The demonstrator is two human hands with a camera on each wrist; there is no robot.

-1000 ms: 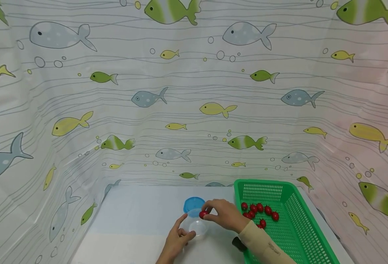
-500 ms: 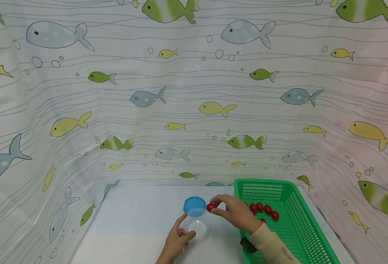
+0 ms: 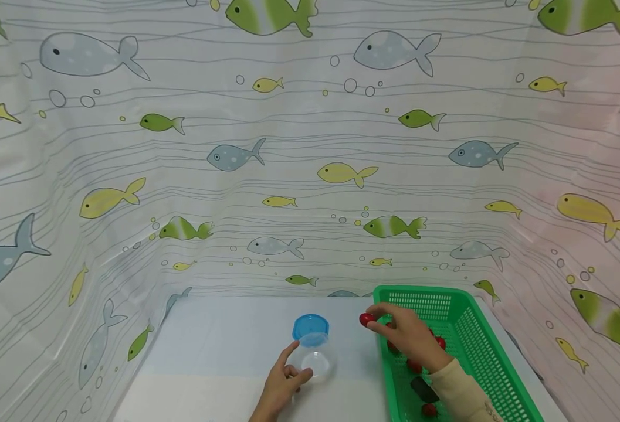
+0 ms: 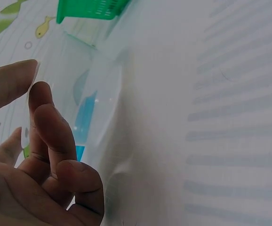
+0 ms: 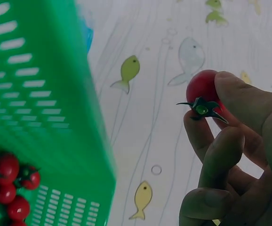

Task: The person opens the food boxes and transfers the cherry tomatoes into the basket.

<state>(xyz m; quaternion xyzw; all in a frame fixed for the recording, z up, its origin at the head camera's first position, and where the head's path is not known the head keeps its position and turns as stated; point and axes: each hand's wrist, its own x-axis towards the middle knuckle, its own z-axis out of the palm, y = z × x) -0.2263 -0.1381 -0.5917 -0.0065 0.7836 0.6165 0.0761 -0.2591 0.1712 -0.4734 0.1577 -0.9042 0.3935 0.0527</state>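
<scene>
My left hand (image 3: 284,381) holds a small clear plastic cup (image 3: 317,364) on the white table, index finger at its far side and thumb at the near side. In the left wrist view, fingertips touch the rim of the cup (image 4: 110,77). Between thumb and fingers, my right hand (image 3: 407,337) pinches a red cherry tomato (image 3: 366,319) near the left rim of a green basket. The right wrist view shows the green stem cap on this cherry tomato (image 5: 202,87). More cherry tomatoes (image 5: 18,207) lie in the basket, partly hidden by the right hand and arm in the head view.
The green plastic basket (image 3: 484,375) with slotted walls stands on the right side of the table. A blue lid (image 3: 311,325) lies just behind the cup. White table surface (image 3: 209,346) stretches to the left, and a fish-print curtain (image 3: 288,223) surrounds the back and sides.
My right hand has carried the cherry tomato rightward, from above the cup to the basket's left edge. The left hand and the cup stay where they were.
</scene>
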